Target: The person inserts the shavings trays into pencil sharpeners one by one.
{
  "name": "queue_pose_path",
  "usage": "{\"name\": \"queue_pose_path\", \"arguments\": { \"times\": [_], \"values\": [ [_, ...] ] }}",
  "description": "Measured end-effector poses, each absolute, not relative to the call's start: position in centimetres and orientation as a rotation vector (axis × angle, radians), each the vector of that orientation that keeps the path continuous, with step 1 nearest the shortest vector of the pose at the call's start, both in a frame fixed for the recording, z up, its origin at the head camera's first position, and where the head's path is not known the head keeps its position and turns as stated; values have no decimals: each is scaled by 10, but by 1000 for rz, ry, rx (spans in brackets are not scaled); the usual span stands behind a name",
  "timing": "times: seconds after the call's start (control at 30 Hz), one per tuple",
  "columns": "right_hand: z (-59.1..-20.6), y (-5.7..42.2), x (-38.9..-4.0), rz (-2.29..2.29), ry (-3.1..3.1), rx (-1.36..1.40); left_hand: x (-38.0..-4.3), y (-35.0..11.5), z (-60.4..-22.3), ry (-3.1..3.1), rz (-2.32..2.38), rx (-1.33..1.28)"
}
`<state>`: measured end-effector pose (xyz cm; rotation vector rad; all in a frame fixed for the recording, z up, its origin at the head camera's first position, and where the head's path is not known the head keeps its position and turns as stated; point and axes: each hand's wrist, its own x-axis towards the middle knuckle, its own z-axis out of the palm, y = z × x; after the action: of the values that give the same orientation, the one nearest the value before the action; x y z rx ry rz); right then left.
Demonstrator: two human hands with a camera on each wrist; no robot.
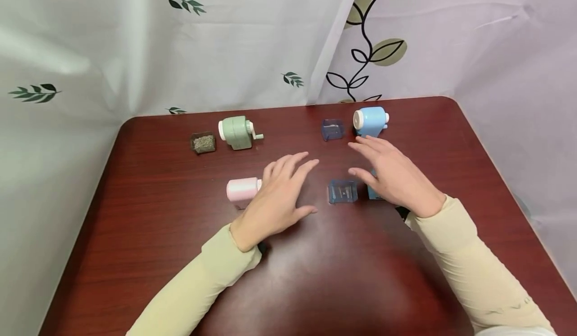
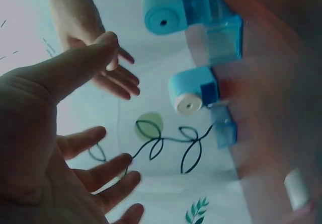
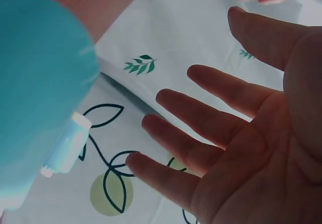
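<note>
My left hand (image 1: 278,196) hovers above the table with fingers spread and slightly bent, holding nothing. Nearest to it is a pink pencil sharpener (image 1: 241,190), partly hidden behind the hand. My right hand (image 1: 389,173) is also in the air, relaxed and holding nothing. Below it stands a teal crank sharpener (image 2: 163,18), mostly covered in the head view and looming close in the right wrist view. Left of that hand lies a clear blue shavings tray (image 1: 343,197). A light blue sharpener (image 1: 372,119) stands beyond its fingertips, beside a second clear tray (image 1: 332,130).
At the back left stands a green crank sharpener (image 1: 237,131) with its handle pointing right. Beside it is a dark tray (image 1: 193,145) filled with shavings. The reddish-brown table (image 1: 149,196) meets a patterned curtain (image 1: 234,50) at its back edge.
</note>
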<state>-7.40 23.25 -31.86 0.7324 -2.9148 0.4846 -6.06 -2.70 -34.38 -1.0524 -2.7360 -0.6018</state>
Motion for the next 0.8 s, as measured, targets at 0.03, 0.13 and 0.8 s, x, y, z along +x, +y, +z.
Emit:
{"name": "queue_pose_path", "arguments": {
  "times": [0.03,0.13,0.8],
  "values": [
    [-318,234,-74,482,-2921,735,-60,-24,-346,-2758,-609,-1043],
    [-316,240,-74,471,-2926,737,-60,-15,-352,-2819,-639,-1015],
    [-326,274,-61,524,-3068,654,-77,42,-393,-3121,-586,-850]
  ]
}}
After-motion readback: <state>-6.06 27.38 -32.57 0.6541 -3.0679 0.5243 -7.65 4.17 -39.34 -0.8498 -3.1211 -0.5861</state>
